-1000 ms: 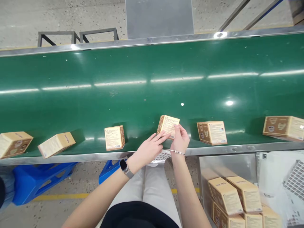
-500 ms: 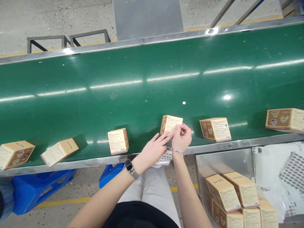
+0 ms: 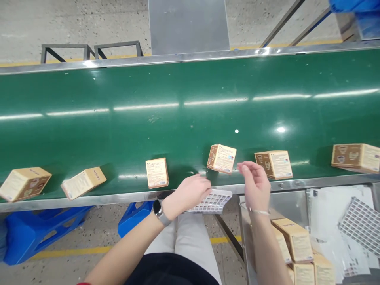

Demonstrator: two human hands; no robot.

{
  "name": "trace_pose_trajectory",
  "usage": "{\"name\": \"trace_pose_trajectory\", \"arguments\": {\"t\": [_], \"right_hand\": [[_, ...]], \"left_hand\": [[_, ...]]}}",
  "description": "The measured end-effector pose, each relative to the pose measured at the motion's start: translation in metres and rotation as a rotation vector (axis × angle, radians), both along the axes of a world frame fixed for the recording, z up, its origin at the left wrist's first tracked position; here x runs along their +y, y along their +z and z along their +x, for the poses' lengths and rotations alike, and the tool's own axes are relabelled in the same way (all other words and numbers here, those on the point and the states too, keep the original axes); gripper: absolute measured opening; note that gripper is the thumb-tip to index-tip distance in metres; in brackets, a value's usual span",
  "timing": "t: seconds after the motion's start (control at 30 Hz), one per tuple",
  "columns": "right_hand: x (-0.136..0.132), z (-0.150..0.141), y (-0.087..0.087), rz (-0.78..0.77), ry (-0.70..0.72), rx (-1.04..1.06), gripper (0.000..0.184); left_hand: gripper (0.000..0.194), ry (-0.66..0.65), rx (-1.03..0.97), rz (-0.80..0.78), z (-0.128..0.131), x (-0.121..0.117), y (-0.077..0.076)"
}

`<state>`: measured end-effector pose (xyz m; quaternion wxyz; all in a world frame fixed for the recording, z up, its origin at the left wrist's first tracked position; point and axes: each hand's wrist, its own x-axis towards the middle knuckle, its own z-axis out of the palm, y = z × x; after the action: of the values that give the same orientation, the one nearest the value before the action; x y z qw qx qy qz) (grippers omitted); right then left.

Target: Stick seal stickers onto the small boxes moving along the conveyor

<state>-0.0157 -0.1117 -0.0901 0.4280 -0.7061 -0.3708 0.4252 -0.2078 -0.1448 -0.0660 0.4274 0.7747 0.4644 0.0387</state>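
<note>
Nearest, stacked cartons [image 3: 295,239] sat behind the right hand. The left hand [image 3: 191,190] had its fingers curled over a gridded sticker sheet [image 3: 218,202], gripping it. The right hand [image 3: 257,180] was narrow, thumb and fingertips drawn close; whether they pinched anything, I could not tell. Just past both hands and between them, touching neither, a small box [image 3: 225,159] sat slightly turned on the green counter [image 3: 190,136]: cream front with fine print and a small colored patch, brown side with pictures.
</note>
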Motion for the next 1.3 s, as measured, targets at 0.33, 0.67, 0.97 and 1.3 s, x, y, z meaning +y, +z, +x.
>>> {"name": "trace_pose_trajectory", "arguments": {"t": [0.33, 0.67, 0.97, 1.3], "right_hand": [[-0.015, -0.021, 0.048, 0.152, 1.390, -0.359, 0.030], [-0.011, -0.036, 0.051, 0.224, 1.511, -0.303, 0.018], [-0.026, -0.056, 0.048, 0.465, 1.491, -0.479, 0.021], [-0.039, -0.058, 0.031, 0.205, 1.049, -0.202, 0.012]], "left_hand": [[0.019, 0.351, -0.190, -0.381, -0.044, -0.039, 0.033], [0.026, 0.533, -0.300, -0.516, -0.050, -0.057, 0.036], [0.022, 0.595, -0.327, -0.520, -0.054, -0.064, 0.029], [0.016, 0.564, -0.129, -0.397, -0.068, -0.070, 0.015]]}}
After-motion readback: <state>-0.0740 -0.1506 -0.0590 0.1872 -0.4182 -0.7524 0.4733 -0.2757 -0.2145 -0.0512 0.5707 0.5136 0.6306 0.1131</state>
